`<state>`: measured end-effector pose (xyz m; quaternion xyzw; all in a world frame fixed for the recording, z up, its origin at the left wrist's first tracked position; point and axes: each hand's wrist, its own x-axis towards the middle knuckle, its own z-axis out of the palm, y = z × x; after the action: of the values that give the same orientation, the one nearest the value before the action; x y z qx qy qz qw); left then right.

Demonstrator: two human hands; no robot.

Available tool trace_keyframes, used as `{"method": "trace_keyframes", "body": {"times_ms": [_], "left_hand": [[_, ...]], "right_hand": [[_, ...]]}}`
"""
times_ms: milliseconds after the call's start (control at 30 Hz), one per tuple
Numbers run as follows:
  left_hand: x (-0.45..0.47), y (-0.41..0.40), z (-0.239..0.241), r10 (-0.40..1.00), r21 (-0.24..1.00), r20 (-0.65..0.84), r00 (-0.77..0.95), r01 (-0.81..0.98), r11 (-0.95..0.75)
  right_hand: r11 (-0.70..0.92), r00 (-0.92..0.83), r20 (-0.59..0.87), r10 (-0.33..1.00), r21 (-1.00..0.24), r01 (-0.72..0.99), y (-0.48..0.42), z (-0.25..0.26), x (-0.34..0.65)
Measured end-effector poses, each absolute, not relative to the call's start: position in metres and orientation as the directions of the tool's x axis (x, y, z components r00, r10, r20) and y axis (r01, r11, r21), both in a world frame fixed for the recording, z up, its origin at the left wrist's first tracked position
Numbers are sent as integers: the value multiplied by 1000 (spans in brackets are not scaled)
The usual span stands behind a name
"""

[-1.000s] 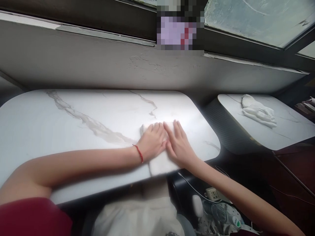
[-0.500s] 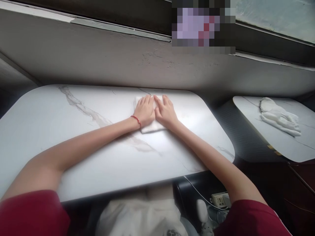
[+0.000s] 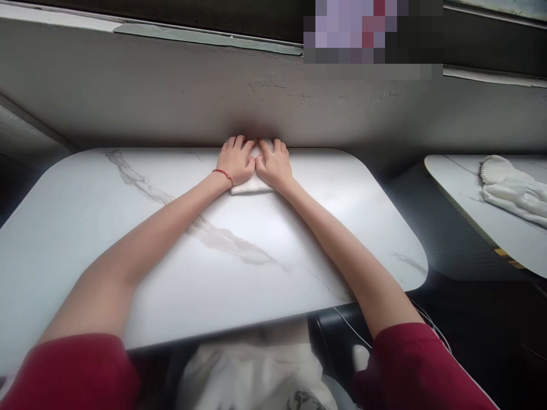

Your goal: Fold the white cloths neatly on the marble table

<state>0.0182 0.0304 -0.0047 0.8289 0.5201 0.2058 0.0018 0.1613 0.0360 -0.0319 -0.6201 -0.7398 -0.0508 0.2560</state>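
A folded white cloth [image 3: 255, 184] lies at the far edge of the white marble-patterned table [image 3: 141, 302]. On its left part my left hand [image 3: 236, 162] rests palm down, fingers spread and stretched away from me; a red bracelet circles that wrist. My right hand [image 3: 275, 164] lies flat over the cloth's right part, its fingers also apart. The two thumbs nearly meet in the middle. Both hands cover much of the cloth, and the fingertips reach the table's far edge close to the wall.
Behind the table runs a grey wall [image 3: 171, 97], with a window frame above it. On a second marble-patterned table [image 3: 465, 196] at the right lies a crumpled white cloth or glove [image 3: 513, 191]. A thin white cable [image 3: 352, 327] hangs below the near edge.
Both hands have slid away from me with the cloth, from short of the far edge right up to it. My view has shifted slightly.
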Motion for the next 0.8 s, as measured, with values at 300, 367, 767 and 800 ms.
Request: {"method": "trace_keyframes", "body": {"times_ms": [300,367,767,800], "left_hand": [[17,41,-11,861,195,349,369,870,-452],[17,40,-11,863,185,343,372,874,-450],[19,-3,-4,867,99,263,424,882,-461],[17,-12,-4,859,87,248,448,873,-480]], "right_hand": [[202,-78,434,897,-246,948,38,-33,158],[195,-81,419,904,-238,952,35,-30,158],[193,-105,404,909,-183,964,-15,-27,163],[196,-111,406,907,-173,965,-24,-30,165]]}}
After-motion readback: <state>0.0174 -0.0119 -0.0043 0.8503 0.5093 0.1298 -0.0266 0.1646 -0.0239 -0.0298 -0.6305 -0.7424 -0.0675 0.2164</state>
